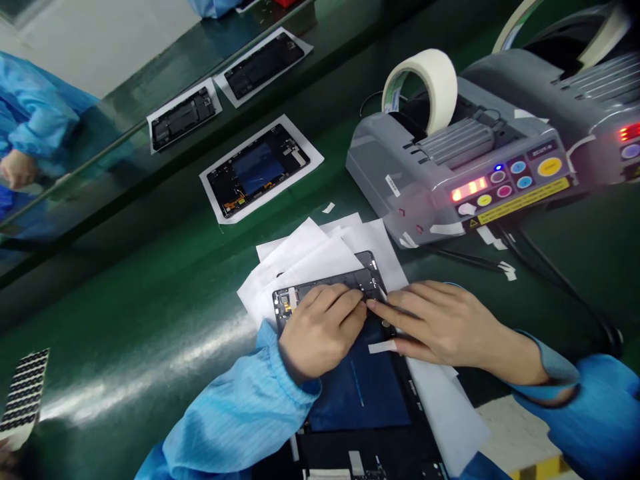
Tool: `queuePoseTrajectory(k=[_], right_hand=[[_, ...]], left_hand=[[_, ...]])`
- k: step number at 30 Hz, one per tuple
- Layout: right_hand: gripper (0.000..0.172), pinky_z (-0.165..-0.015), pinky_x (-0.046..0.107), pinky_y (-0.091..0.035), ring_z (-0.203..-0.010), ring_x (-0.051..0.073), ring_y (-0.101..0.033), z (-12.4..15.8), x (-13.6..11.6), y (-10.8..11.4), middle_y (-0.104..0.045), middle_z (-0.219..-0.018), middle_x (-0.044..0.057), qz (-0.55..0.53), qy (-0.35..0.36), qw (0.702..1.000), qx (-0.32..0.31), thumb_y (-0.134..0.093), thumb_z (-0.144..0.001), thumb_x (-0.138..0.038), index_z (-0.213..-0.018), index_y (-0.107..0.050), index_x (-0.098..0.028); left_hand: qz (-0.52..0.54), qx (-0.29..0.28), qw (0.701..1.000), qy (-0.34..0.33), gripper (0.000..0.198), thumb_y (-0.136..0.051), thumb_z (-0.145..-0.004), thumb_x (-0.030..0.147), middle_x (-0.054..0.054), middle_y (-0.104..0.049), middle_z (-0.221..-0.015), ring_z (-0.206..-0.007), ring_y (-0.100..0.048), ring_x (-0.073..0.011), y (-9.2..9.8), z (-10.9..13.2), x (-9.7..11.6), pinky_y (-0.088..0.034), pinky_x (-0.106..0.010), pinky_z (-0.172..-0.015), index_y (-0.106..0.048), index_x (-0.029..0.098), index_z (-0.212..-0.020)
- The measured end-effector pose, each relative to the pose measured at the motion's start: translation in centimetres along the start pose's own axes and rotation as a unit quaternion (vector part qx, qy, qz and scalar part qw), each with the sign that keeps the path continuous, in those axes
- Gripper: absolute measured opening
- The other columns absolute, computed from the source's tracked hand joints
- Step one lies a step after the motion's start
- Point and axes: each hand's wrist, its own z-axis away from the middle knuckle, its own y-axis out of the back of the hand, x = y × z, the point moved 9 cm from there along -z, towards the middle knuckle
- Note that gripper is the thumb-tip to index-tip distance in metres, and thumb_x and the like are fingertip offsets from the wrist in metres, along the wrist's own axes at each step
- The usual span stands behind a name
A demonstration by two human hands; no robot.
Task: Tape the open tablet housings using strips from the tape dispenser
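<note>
An opened tablet (365, 393) with a blue battery area lies beneath both hands, partly covered by them. My left hand (323, 327) is closed over its upper part, fingertips pressed together near the inner frame; what they pinch is hidden. From the right, my right hand (445, 323) reaches in with its index fingertip close to the left fingers. A short strip of white tape (381, 347) sticks out from the right thumb's tip, over the battery area. Another dark device edge (369, 259) shows just behind the tablet, among white paper sheets (310, 260).
A grey tape dispenser (395, 160) carrying a tape roll (443, 93) stands at the back right, another dispenser (590, 100) beside it. One more opened tablet (260, 170) lies on paper. Devices (183, 120) line the raised ledge. At left are a co-worker's hand (19, 169) and a patterned sheet (26, 390).
</note>
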Motion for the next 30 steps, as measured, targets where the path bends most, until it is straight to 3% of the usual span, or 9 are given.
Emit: queuePoseTrajectory(k=[4, 9, 17, 21, 24, 27, 30], right_hand=[[0.035, -0.067, 0.032, -0.042, -0.073, 0.017, -0.054, 0.1, -0.2, -0.1, -0.067, -0.085, 0.005, 0.027, 0.006, 1.000, -0.006, -0.042, -0.099, -0.036, -0.111, -0.065, -0.013], [0.032, -0.069, 0.032, -0.042, -0.075, 0.018, -0.055, 0.3, -0.5, -0.2, -0.066, -0.087, 0.006, 0.030, 0.022, 0.999, -0.013, -0.043, -0.099, -0.034, -0.111, -0.065, -0.014], [0.038, -0.068, 0.036, -0.045, -0.080, 0.022, -0.058, 0.6, -0.7, -1.2, -0.064, -0.092, 0.009, 0.033, -0.022, 0.995, -0.093, -0.048, -0.096, -0.037, -0.120, -0.060, -0.011], [0.026, -0.065, 0.030, -0.049, -0.078, 0.017, -0.061, 0.1, -0.5, 1.7, -0.065, -0.090, 0.007, -0.021, -0.064, 0.998, -0.008, -0.046, -0.097, -0.027, -0.114, -0.062, -0.014], [0.023, -0.067, 0.027, -0.050, -0.078, 0.015, -0.063, 0.5, 0.1, 3.7, -0.068, -0.090, 0.005, 0.007, -0.119, 0.990, 0.069, -0.059, -0.090, -0.018, -0.113, -0.063, -0.016], [0.031, -0.069, 0.029, -0.048, -0.079, 0.015, -0.063, 0.3, 0.1, 2.6, -0.069, -0.094, 0.005, 0.077, -0.132, 0.988, 0.036, -0.063, -0.088, -0.016, -0.118, -0.063, -0.015], [0.020, -0.063, 0.029, -0.044, -0.070, 0.013, -0.060, -0.8, -0.5, 0.8, -0.067, -0.081, 0.003, 0.105, -0.109, 0.988, 0.002, -0.058, -0.091, -0.015, -0.109, -0.066, -0.013]], left_hand=[[0.071, 0.003, 0.996, 0.060, 0.023, -0.048, -0.098, 0.016, -0.006, -0.071, -0.100, -0.095, -0.061, -0.0200, -0.3, -0.4, -1.3, -0.054, -0.035, -0.083, -0.070, 0.014, -0.091], [0.083, 0.002, 0.994, 0.077, 0.025, -0.047, -0.099, 0.017, -0.006, -0.069, -0.100, -0.094, -0.059, -0.0190, -0.8, -0.5, -1.6, -0.053, -0.034, -0.083, -0.069, 0.014, -0.087], [-0.021, 0.001, 1.000, 0.000, 0.021, -0.049, -0.098, 0.014, -0.007, -0.069, -0.100, -0.099, -0.061, -0.0220, -1.2, 0.0, -0.3, -0.052, -0.035, -0.086, -0.068, 0.012, -0.089], [-0.042, 0.008, 0.999, -0.025, 0.022, -0.047, -0.098, 0.011, -0.008, -0.069, -0.102, -0.099, -0.062, -0.0223, -0.7, 0.0, -0.1, -0.052, -0.035, -0.086, -0.068, 0.010, -0.091], [-0.029, 0.000, 0.999, -0.021, 0.025, -0.045, -0.100, 0.013, -0.008, -0.069, -0.098, -0.095, -0.063, -0.0204, -1.1, 0.0, -0.3, -0.054, -0.033, -0.083, -0.068, 0.011, -0.092], [-0.013, 0.020, 1.000, -0.011, 0.024, -0.046, -0.099, 0.014, -0.007, -0.069, -0.093, -0.092, -0.063, -0.0198, -1.1, 0.1, -0.6, -0.055, -0.033, -0.081, -0.068, 0.012, -0.089], [-0.008, 0.040, 0.999, -0.009, 0.024, -0.046, -0.099, 0.013, -0.007, -0.068, -0.089, -0.089, -0.063, -0.0198, -0.9, 0.2, -0.6, -0.056, -0.032, -0.081, -0.067, 0.011, -0.086]])
